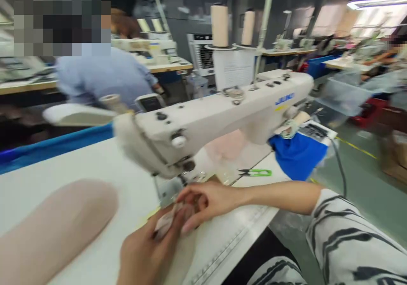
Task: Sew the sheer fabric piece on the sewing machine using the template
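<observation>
Fabric (164, 225) near sewing machine (216, 113), snips (261, 172)

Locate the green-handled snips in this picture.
In the head view, the green-handled snips lie right of centre on the white table, just beyond the person's right forearm and left of the blue cloth.

I can barely see the pale cloth (163, 225); the fingers cover most of it, and I can't tell whether the right hand (214, 196) grips it too. The left hand (143, 247) is cut off low in my view, the long pink piece (70, 221) at the left. The sewing machine (216, 111)'s needle is lost in blur; print on the white sheet (235, 69) is too small to read.
</observation>
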Action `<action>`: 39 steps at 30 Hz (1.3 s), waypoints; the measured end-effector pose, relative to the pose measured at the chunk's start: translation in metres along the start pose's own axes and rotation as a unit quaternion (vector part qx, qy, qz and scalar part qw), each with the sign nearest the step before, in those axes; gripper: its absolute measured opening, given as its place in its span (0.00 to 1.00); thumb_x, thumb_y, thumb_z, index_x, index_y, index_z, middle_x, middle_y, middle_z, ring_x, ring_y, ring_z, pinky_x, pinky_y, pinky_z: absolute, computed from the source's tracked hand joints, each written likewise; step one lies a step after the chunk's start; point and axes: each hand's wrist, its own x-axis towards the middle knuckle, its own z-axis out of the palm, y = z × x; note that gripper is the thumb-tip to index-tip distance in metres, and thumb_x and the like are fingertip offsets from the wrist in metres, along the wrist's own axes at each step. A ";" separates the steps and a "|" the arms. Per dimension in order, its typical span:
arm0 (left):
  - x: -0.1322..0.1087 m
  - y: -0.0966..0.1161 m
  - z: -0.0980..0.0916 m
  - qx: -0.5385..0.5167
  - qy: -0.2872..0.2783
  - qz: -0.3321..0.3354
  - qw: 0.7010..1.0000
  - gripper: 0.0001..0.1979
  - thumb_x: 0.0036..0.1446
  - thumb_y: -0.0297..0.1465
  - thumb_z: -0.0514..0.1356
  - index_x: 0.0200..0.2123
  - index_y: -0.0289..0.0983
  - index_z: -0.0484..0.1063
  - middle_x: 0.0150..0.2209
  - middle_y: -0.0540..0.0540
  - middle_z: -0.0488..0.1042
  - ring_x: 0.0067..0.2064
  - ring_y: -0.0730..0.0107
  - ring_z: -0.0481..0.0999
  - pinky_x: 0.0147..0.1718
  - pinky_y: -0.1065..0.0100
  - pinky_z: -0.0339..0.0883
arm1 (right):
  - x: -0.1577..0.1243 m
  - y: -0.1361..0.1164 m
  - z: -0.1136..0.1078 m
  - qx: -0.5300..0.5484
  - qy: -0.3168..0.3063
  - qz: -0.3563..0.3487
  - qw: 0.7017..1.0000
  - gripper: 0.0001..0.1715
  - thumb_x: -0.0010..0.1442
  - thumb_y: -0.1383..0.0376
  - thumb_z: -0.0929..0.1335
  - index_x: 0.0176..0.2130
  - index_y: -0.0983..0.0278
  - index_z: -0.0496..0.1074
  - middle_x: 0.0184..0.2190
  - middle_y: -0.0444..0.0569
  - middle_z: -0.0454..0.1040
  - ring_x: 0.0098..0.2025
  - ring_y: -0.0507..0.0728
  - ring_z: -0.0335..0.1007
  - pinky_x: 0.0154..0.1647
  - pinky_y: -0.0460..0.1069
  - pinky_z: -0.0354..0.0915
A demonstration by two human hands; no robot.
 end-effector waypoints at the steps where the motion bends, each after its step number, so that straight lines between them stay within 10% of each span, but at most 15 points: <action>1: -0.002 0.001 -0.003 -0.023 -0.011 -0.003 1.000 0.16 0.56 0.47 0.58 0.34 0.41 0.75 0.26 0.54 0.74 0.26 0.71 0.71 0.25 0.74 0.63 | -0.001 0.003 0.002 -0.021 0.028 -0.005 0.999 0.30 0.42 0.65 0.77 0.45 0.60 0.67 0.35 0.41 0.70 0.23 0.45 0.63 0.20 0.39 0.60; 10: 0.001 0.021 -0.014 -0.097 -0.053 -0.050 0.993 0.16 0.58 0.40 0.57 0.23 0.37 0.68 0.23 0.51 0.71 0.27 0.70 0.68 0.28 0.72 0.60 | -0.008 0.008 0.007 0.040 -0.009 0.015 0.999 0.14 0.55 0.66 0.66 0.43 0.64 0.65 0.32 0.43 0.68 0.17 0.44 0.59 0.14 0.42 0.55; 28: -0.009 0.040 -0.014 0.205 0.069 0.104 0.971 0.04 0.54 0.28 0.56 0.31 0.38 0.71 0.17 0.54 0.63 0.19 0.77 0.56 0.21 0.73 0.42 | -0.016 -0.002 0.011 -0.029 0.051 0.018 0.998 0.24 0.54 0.59 0.68 0.50 0.60 0.63 0.38 0.47 0.70 0.18 0.46 0.55 0.19 0.46 0.56; 39: -0.001 0.040 -0.016 0.125 0.014 0.041 0.991 0.14 0.58 0.33 0.58 0.23 0.36 0.60 0.16 0.56 0.57 0.19 0.79 0.50 0.19 0.75 0.42 | -0.015 -0.014 0.002 0.073 0.025 0.110 0.991 0.20 0.53 0.62 0.70 0.46 0.62 0.66 0.39 0.49 0.74 0.13 0.44 0.57 0.11 0.44 0.52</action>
